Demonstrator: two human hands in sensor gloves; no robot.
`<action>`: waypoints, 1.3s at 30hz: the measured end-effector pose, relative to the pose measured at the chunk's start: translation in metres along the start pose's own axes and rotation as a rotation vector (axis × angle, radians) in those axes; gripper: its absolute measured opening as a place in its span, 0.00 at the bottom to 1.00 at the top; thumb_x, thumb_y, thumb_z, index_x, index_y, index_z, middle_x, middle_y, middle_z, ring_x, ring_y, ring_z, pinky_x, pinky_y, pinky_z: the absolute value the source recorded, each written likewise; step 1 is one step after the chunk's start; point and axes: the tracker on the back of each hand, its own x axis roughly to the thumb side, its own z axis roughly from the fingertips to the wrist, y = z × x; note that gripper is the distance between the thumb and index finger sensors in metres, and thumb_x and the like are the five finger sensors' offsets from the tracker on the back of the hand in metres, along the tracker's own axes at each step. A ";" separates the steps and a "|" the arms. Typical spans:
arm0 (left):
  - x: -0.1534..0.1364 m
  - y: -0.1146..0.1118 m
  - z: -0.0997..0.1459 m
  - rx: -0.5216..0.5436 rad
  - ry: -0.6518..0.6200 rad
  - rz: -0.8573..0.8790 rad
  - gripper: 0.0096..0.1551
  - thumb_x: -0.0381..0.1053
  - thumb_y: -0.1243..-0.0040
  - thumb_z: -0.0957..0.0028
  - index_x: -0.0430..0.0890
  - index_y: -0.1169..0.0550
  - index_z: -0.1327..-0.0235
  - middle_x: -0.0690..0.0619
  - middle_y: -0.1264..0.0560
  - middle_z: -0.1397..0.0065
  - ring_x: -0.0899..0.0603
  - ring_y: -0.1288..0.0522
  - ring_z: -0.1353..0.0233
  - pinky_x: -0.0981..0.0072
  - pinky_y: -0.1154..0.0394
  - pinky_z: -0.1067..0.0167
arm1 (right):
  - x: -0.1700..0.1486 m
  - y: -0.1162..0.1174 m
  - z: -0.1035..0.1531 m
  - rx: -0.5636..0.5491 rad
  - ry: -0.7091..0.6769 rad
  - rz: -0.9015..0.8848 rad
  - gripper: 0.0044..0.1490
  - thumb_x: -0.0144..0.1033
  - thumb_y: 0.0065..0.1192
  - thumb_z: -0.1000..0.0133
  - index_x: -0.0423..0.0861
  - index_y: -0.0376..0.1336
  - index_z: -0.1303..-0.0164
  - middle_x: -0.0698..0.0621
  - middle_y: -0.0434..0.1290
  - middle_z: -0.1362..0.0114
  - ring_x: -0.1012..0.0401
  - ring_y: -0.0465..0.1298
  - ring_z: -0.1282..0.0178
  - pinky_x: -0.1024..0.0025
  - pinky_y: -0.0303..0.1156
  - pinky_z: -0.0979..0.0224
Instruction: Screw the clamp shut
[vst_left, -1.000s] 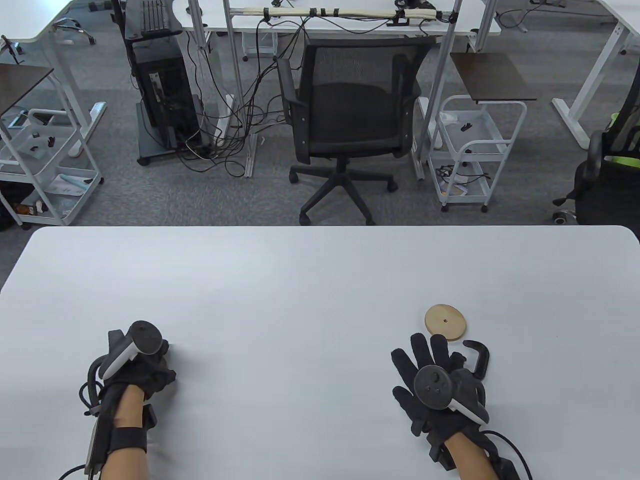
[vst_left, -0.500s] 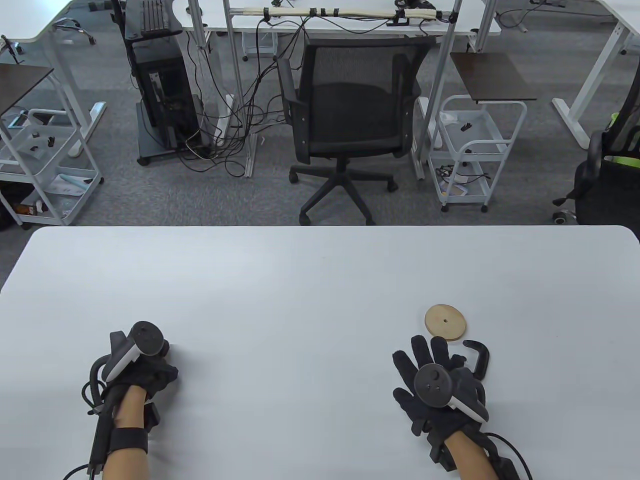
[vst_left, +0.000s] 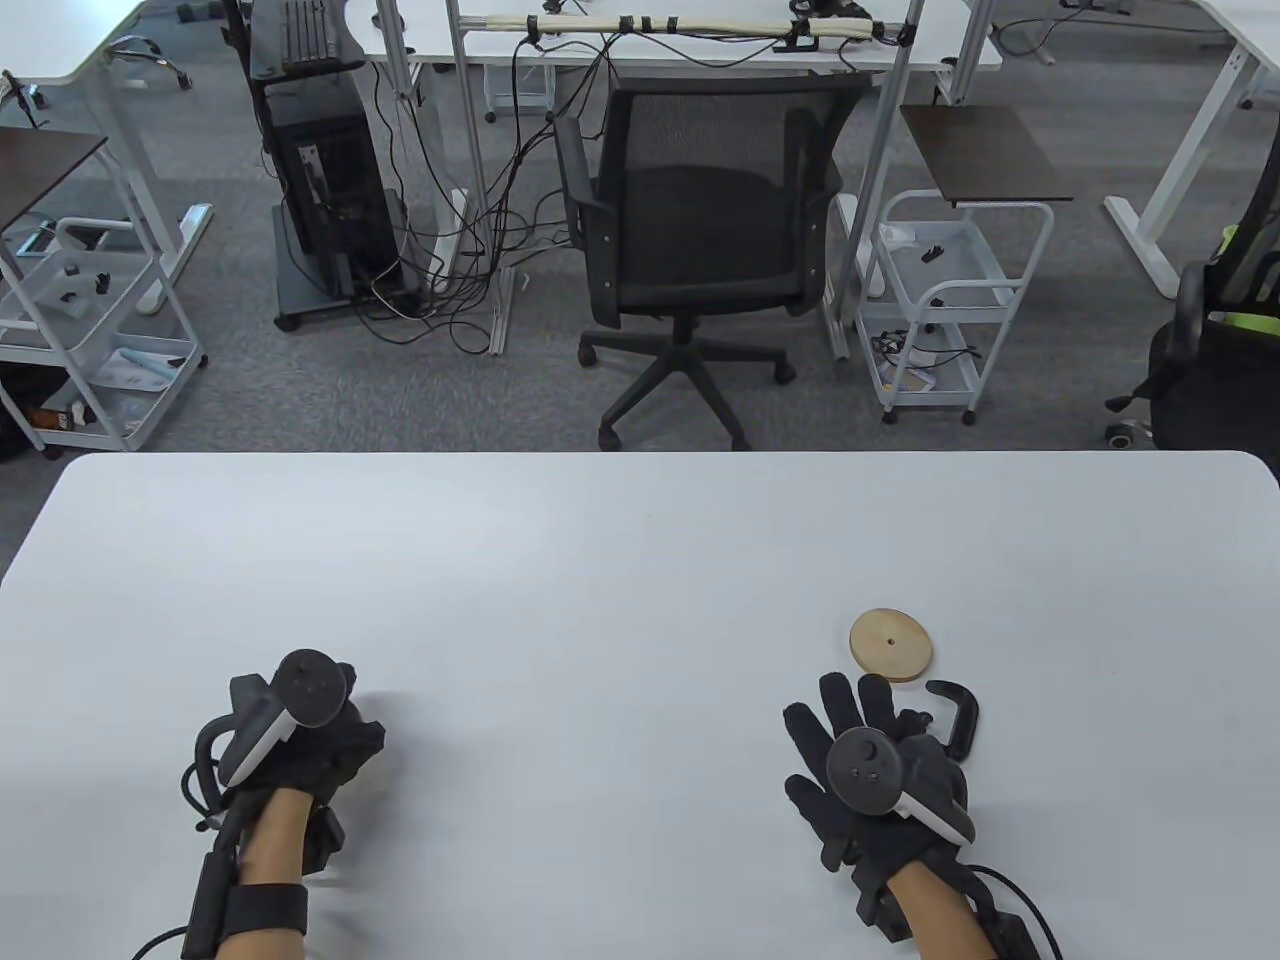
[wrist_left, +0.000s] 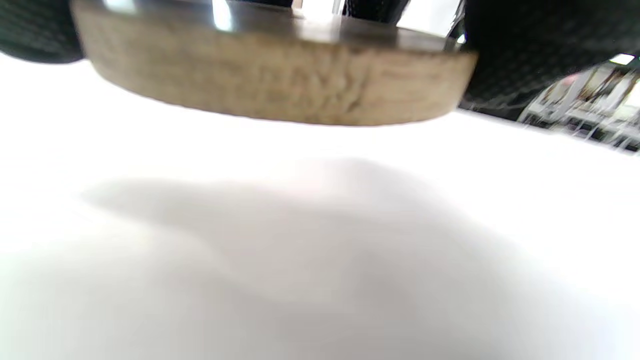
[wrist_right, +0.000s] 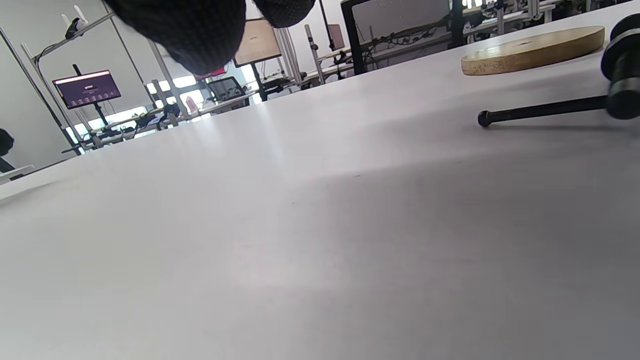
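Left hand (vst_left: 300, 740) grips a round wooden disc (wrist_left: 275, 85) just above the white table (vst_left: 600, 560). Right hand (vst_left: 880, 775), fingers spread, rests on the black metal C-clamp (vst_left: 955, 715); a second wooden disc (vst_left: 890, 645) lies beyond. Setup step, I'd say: next, discs into the clamp.

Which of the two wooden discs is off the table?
The wooden disc in the left hand: gloved fingers grip its rim above its shadow. The other disc lies flat beside the clamp.
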 end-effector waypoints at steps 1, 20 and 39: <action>0.006 0.004 0.003 0.018 -0.021 0.009 0.49 0.70 0.32 0.52 0.57 0.40 0.21 0.32 0.46 0.18 0.19 0.43 0.27 0.25 0.26 0.49 | 0.000 0.000 0.000 -0.002 0.000 -0.002 0.49 0.53 0.60 0.46 0.53 0.46 0.17 0.47 0.28 0.13 0.40 0.24 0.19 0.25 0.30 0.28; 0.110 -0.005 0.041 0.103 -0.477 0.645 0.50 0.72 0.33 0.50 0.57 0.41 0.20 0.33 0.46 0.18 0.20 0.42 0.27 0.28 0.24 0.49 | 0.001 -0.002 0.004 -0.030 0.017 -0.020 0.48 0.54 0.59 0.46 0.53 0.46 0.17 0.46 0.30 0.13 0.40 0.26 0.19 0.25 0.32 0.27; 0.093 -0.038 0.043 0.063 -0.598 1.148 0.50 0.73 0.35 0.48 0.57 0.43 0.19 0.33 0.47 0.18 0.21 0.43 0.26 0.29 0.25 0.48 | -0.005 -0.002 0.001 -0.033 0.070 -0.034 0.49 0.54 0.60 0.47 0.53 0.46 0.17 0.46 0.30 0.13 0.40 0.26 0.19 0.25 0.31 0.28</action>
